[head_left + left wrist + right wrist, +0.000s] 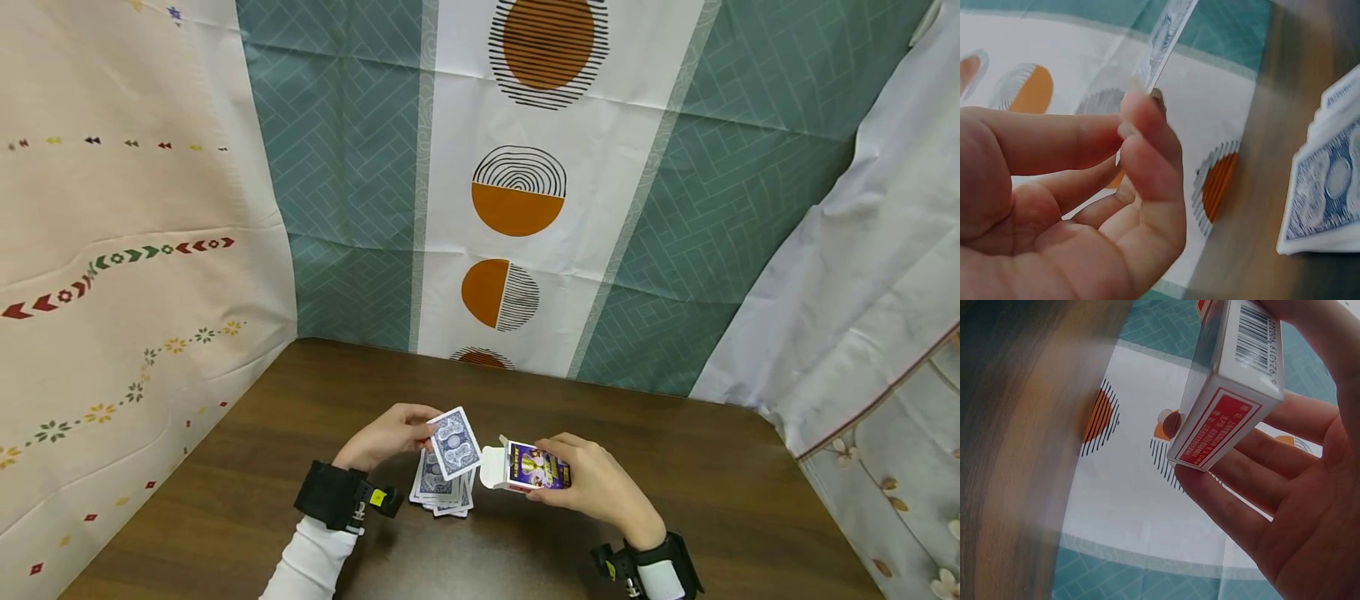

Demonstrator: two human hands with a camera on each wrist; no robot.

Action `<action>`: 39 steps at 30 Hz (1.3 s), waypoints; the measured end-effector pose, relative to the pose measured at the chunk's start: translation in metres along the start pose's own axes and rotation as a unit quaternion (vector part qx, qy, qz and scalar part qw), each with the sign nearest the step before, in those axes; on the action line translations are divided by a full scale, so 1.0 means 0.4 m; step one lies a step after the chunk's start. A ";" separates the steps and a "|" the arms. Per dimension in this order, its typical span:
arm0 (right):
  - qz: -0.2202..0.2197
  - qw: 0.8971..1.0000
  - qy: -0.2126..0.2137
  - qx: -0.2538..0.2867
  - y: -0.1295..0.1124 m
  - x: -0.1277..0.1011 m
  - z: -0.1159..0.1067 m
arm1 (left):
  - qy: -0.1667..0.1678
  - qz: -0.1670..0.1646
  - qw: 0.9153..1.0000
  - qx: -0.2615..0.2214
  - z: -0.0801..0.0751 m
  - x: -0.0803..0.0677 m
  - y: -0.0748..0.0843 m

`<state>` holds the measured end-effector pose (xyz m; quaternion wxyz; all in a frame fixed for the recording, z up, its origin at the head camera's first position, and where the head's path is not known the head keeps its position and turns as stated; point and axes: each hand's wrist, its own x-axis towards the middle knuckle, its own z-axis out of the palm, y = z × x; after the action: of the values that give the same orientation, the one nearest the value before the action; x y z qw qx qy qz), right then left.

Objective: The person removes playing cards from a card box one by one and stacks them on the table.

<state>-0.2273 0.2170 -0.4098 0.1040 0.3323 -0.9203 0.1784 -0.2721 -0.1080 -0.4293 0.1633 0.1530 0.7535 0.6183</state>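
Between thumb and fingers, my left hand [395, 435] pinches a blue-backed playing card [455, 443], tilted above a loose pile of cards [438, 485] on the table. In the left wrist view that playing card [1169, 40] shows nearly edge-on, past the fingertips of the left hand [1085, 206]. To the right, my right hand [588, 479] grips a purple-fronted card box [536, 467] whose white end flap stands open toward the held card. The right wrist view shows the card box [1225, 419] from its end, with a barcode and red panel; what is inside it is hidden.
The brown wooden table [720, 492] meets a teal and white patterned cloth [495, 200] at its back edge. A cream cloth [135, 275] hangs at the left, a white cloth [847, 275] at the right.
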 end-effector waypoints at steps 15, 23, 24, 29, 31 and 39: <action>0.011 1.000 -0.012 0.004 -0.001 0.000 0.001 | 0.172 -0.095 0.972 0.130 0.036 0.043 -0.096; 0.010 1.000 -0.011 0.002 0.002 0.001 0.003 | 0.223 -0.093 0.946 0.216 0.055 0.048 -0.096; 0.010 1.000 -0.011 0.001 0.002 0.001 0.003 | 0.227 -0.092 0.944 0.222 0.056 0.048 -0.095; 0.014 1.000 -0.016 0.000 0.001 0.002 0.002 | 0.252 -0.073 0.927 0.268 0.065 0.046 -0.081; 0.015 1.000 -0.018 0.001 0.000 0.001 0.002 | 0.247 -0.048 0.929 0.271 0.076 0.043 -0.061; 0.015 1.000 -0.018 0.012 -0.004 0.001 0.010 | 0.066 0.067 0.978 0.185 0.182 0.016 0.049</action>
<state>-0.2269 0.2141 -0.4131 0.0804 0.3227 -0.9247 0.1853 -0.2458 -0.0374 -0.4238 0.0403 0.1900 0.8518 0.4865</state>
